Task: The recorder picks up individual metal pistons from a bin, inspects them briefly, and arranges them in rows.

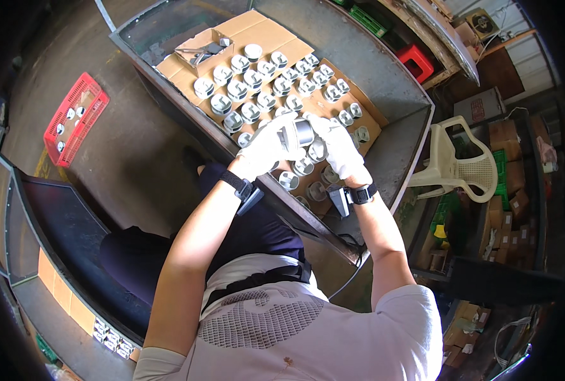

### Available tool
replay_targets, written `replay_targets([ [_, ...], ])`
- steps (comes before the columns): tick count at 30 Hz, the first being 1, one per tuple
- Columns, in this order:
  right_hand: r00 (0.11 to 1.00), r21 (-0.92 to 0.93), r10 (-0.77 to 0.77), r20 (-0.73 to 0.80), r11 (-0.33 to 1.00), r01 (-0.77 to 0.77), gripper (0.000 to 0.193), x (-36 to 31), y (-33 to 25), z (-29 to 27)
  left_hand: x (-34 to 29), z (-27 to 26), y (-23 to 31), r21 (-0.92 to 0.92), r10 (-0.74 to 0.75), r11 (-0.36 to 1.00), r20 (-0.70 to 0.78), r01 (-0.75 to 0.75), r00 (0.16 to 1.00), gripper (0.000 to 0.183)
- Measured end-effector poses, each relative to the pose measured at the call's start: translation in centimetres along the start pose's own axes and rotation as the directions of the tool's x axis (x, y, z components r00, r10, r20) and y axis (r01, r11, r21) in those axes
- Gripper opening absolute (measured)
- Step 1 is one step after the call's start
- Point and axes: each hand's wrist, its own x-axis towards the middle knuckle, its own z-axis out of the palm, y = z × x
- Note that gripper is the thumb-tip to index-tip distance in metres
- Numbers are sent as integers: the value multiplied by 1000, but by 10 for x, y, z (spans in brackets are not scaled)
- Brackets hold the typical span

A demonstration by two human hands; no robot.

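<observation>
Both my hands wear white gloves and meet over a metal-topped table [394, 130]. Between them is a shiny metal piston [304, 132]. My left hand [268, 146] is closed around its left side, and my right hand [335, 145] has its fingers pressed against its right side. Under and beyond the hands, several similar pistons [237, 90] stand in loose rows on flat brown cardboard [247, 24]. Some pistons near the table's front edge are partly hidden by my gloves.
A small cardboard box [190, 56] with dark metal tools sits at the table's far left. On the floor to the left is a red crate [98, 89] holding a few pistons. To the right stands a white plastic chair [451, 159], near shelves with boxes. A red stool [415, 61] is behind the table.
</observation>
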Motion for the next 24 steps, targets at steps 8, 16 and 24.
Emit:
replay_targets([
  [8,982,-24,23,-185,999,-28,32,-7,-14,-15,-5,-5,-2,-196,25,979,-188,-63,982,73],
  [16,980,-71,25,-198,997,-40,31,-11,-5,-17,-11,-3,3,128,182,979,-203,-158,962,73],
  [24,996,15,91,-10,996,-91,32,-20,-1,-12,-16,-9,23,845,339,529,-129,-76,932,27],
])
